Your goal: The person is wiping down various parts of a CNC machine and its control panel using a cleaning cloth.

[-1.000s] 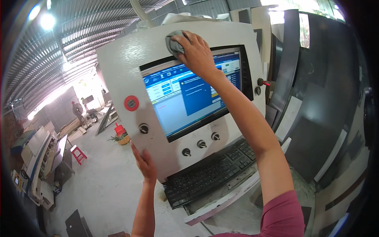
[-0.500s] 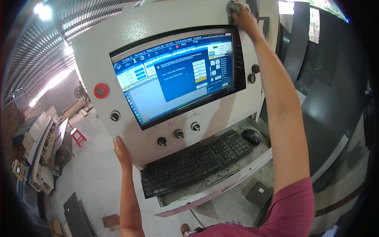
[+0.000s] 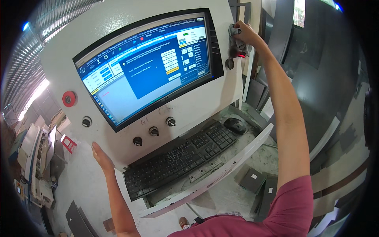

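My right hand [image 3: 246, 33] is closed around a crumpled grey cloth [image 3: 233, 34]. It presses the cloth on the right side of a white control cabinet [image 3: 130, 23], just above a round black knob [image 3: 229, 64]. At the cabinet's lower left edge rests my left hand [image 3: 103, 158], its visible fingers stretched out and no loose thing in it. Between my arms, a lit monitor [image 3: 148, 71] set in the cabinet shows a blue window. Below it sit several black rotary switches [image 3: 153, 131].
A black keyboard [image 3: 181, 160] and a black mouse [image 3: 235, 126] lie on a dusty pull-out tray [image 3: 213, 183]. A red button [image 3: 68, 98] sticks out at the cabinet's left. Dark boards [image 3: 316, 79] stand at right. A red stool [image 3: 68, 143] stands on the floor at left.
My right hand has moved the cloth down the cabinet's right side, from the top corner toward the knob. The view has shifted, so the cabinet appears farther left. My left hand stays at the edge.
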### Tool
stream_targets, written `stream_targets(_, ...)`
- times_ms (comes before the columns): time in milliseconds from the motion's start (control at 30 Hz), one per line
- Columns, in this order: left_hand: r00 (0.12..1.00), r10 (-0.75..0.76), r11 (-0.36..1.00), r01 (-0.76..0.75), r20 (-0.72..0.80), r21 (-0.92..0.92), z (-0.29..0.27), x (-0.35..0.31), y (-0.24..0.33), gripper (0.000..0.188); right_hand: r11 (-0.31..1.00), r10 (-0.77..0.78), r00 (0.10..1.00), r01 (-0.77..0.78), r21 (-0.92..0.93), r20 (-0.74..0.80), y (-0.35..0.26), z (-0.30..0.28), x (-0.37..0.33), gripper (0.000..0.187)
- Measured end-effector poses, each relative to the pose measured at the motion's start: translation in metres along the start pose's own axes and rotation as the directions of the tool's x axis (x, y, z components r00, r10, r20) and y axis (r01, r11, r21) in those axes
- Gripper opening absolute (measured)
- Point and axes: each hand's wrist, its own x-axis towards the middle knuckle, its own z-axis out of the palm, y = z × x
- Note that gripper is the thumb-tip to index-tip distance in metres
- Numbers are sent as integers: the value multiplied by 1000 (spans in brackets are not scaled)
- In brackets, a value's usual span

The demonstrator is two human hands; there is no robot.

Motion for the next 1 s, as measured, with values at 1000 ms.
stream_targets(1000,994,36,992,-23,-99,124,4,3,-4,58,809,409,907,-309,501,-101,-80,128,-225,59)
